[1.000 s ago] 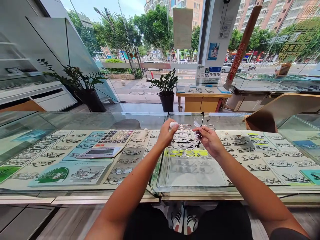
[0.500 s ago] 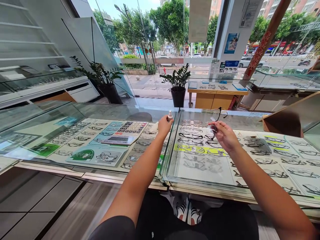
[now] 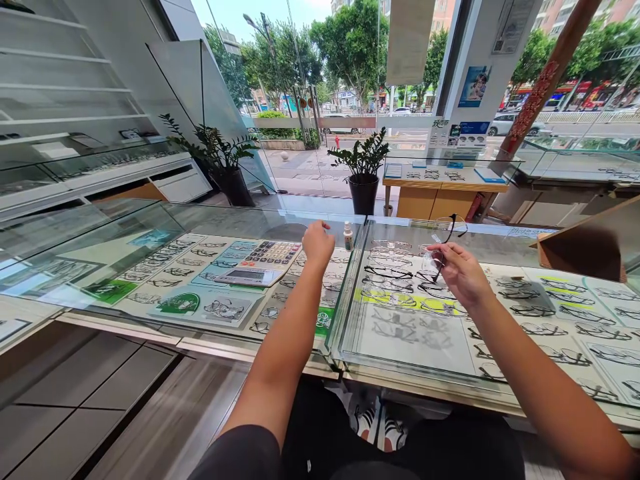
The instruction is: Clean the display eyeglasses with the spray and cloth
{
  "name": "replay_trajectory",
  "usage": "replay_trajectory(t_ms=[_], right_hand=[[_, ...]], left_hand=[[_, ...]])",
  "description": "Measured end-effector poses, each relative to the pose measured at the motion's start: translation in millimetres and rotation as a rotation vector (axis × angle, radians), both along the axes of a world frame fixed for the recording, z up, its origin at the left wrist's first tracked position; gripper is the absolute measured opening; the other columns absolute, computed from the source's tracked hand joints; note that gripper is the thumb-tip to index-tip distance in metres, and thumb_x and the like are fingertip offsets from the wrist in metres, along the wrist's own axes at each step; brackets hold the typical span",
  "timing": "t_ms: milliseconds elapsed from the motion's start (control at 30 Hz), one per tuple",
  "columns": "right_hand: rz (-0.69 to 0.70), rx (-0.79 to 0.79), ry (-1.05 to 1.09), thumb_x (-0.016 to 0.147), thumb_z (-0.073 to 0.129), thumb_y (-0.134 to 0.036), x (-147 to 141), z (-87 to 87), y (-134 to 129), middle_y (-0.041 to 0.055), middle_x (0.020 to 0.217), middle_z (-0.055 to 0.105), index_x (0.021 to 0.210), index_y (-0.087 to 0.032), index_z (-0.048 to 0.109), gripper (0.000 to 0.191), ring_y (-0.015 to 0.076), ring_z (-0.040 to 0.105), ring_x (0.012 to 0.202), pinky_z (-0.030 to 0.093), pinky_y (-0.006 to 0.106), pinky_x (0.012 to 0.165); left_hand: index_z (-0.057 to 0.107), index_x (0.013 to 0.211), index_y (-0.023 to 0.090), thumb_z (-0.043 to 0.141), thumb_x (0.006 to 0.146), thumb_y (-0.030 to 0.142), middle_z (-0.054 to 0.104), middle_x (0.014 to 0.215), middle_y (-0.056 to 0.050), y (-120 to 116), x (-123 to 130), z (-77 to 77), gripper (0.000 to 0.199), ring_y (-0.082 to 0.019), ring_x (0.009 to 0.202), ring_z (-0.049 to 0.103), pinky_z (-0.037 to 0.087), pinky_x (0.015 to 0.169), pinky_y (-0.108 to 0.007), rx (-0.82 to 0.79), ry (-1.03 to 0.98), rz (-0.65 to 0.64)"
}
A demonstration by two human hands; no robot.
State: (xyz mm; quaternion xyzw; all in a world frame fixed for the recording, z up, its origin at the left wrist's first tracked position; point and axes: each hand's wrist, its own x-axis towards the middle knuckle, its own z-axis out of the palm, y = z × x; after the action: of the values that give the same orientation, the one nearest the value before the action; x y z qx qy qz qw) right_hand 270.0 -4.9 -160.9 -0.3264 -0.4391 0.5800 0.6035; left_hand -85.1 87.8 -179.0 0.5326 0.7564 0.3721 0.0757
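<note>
Our left hand (image 3: 319, 245) has just let go of the small white-capped plastic bottle (image 3: 348, 237), which it was gripping a moment ago. The bottle now stands upright on the glass-topped display desk (image 3: 410, 373), on the far side, just left of the seam between the glass sections. With that, our left hand is free of the bottle and sits to its left, near it but apart, with the fingers curled; we cannot tell whether they close on anything.

Our right hand (image 3: 464, 272) keeps its pinch on the thin-rimmed eyeglasses with clear lenses and black parts (image 3: 452, 229), holding them tilted above the right section of the desk, right of the bottle. So the eyeglasses are in one hand only.

Counting up, we have one bottle, one held pair of eyeglasses and one pale calculator with dark keys (image 3: 257, 263) lying left of our left hand. Beyond the desk are two dark-potted green plants (image 3: 363, 170). The displayed frames (image 3: 390, 272) lie in overlapping rows, too many to count surely.
</note>
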Motion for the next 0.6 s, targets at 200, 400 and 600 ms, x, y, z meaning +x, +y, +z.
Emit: replay_trajectory(t_ms=[200, 400, 600], right_hand=[[-0.006, 0.016, -0.036, 0.075, 0.095, -0.049, 1, -1.1, 0, 0.0012, 0.103, 0.08, 0.086, -0.03, 0.084, 0.025, 0.0153, 0.059, 0.085, 0.052, 0.027, 0.078], [-0.02, 0.03, -0.051, 0.077, 0.094, -0.049, 2, -0.1, 0, 0.0008, 0.103, 0.08, 0.086, -0.031, 0.082, 0.023, 0.0166, 0.06, 0.087, 0.053, 0.031, 0.082], [-0.039, 0.052, -0.085, 0.08, 0.091, -0.051, 4, -0.2, 1, 0.0025, 0.106, 0.08, 0.088, -0.03, 0.08, 0.025, 0.0187, 0.063, 0.087, 0.054, 0.036, 0.085]], left_hand=[[0.068, 0.094, 0.017, 0.08, 0.072, 0.012, 0.072, 0.12, -0.028, 10, -19, -12.0, 0.026, -0.051, 0.124, 0.065, 0.049, 0.101, -0.06, -0.21, -0.087, 0.117], [0.067, 0.114, 0.021, 0.061, 0.101, 0.024, 0.075, 0.11, -0.018, 2, -21, 4.9, 0.014, -0.037, 0.117, 0.067, 0.048, 0.098, -0.047, 0.099, -0.189, 0.141], [0.059, 0.128, 0.016, 0.046, 0.114, 0.036, 0.067, 0.108, -0.008, -22, -11, 45.3, 0.027, -0.021, 0.097, 0.058, 0.044, 0.095, -0.036, 0.583, -0.338, 0.052]])
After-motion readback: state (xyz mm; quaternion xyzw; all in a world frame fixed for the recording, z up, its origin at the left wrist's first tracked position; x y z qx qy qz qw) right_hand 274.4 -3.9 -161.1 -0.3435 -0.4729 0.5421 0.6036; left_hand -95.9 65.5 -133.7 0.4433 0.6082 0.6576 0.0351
